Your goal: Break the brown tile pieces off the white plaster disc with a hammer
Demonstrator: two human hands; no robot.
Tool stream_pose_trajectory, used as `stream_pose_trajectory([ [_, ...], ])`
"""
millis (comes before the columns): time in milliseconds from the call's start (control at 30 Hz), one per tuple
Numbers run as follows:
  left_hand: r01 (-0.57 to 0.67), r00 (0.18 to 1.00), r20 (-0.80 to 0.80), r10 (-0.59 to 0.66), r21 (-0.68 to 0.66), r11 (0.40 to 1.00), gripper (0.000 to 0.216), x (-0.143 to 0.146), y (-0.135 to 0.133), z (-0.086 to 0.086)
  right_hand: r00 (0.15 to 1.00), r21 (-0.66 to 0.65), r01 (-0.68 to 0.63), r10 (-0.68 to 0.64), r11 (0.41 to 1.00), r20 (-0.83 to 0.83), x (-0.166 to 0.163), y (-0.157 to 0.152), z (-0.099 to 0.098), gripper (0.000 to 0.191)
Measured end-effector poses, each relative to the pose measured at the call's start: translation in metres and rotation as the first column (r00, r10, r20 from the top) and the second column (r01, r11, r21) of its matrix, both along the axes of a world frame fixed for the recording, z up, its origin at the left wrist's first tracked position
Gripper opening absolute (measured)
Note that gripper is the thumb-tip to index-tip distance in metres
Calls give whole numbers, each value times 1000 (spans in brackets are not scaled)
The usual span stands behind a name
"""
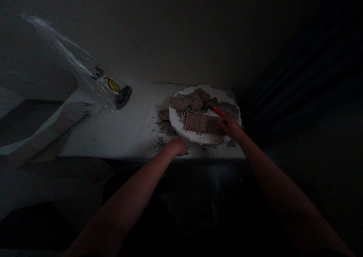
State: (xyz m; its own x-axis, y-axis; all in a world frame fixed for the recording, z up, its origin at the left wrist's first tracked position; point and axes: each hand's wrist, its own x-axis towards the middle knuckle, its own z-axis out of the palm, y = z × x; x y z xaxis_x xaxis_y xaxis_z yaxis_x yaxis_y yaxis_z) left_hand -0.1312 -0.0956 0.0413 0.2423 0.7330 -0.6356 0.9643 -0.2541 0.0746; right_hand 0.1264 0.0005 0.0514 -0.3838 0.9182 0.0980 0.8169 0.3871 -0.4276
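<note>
A thick white round slab [177, 123] lies on the right part of a pale table. Across its front rests a brown rectangular piece with a textured surface [195, 122]; rough brown pieces [185, 101] and grey gravel [228, 109] cover its back. My right hand [231, 127] is closed over the brown rectangle's right end, where the red handle of a tool [219, 111] meets my fingers. The tool's dark far end is lost among the brown pieces. At the slab's front left edge, my left hand [178, 147] is curled; its fingertips are hidden.
A clear plastic bag [82, 66] with a yellow logo and grey gravel at its bottom stands on the table's [113, 132] left. Loose grit [164, 128] is scattered left of the slab. A dark curtain [312, 79] hangs at right. Light is very dim.
</note>
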Motion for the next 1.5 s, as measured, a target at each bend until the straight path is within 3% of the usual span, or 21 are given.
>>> stream_pose_trajectory([
  [100, -9, 1000, 2, 9, -13, 1000, 54, 1, 1, -1, 997, -45, -82, 82, 996, -14, 0, 1, -1, 8],
  [233, -7, 1000, 9, 7, -5, 1000, 53, 1, 0, -3, 962, -61, -249, 254, 967, 96, -5, -3, 1, 7],
  [367, 4, 1000, 10, -4, -3, 1000, 53, 2, 0, -3, 933, -53, -308, 312, 950, 178, -8, -7, 4, 11],
  [633, 17, 1000, 7, -17, -18, 1000, 52, 3, -1, 3, 814, -34, -309, 283, 950, 507, -19, -20, 18, 28],
  [767, 9, 1000, 14, -9, -18, 1000, 51, 3, -1, 2, 803, -39, -199, 186, 979, 566, -33, -31, 18, 30],
  [867, 13, 999, 29, -13, 1, 1000, 53, 4, -1, -2, 831, 9, -49, 35, 999, 554, -44, -40, 14, 31],
  [967, -6, 999, 40, 7, -6, 1000, 54, 5, 0, -5, 851, 8, 26, -27, 1000, 525, -48, -41, 10, 31],
  [1200, -4, 1000, 21, 5, -29, 1000, 54, 6, 1, -7, 926, -83, -56, 83, 995, 369, -33, -16, 8, 20],
  [1500, 40, 999, 21, -40, -3, 999, 53, 6, -1, -1, 946, -125, -69, 105, 990, 307, -30, -3, 2, 12],
])
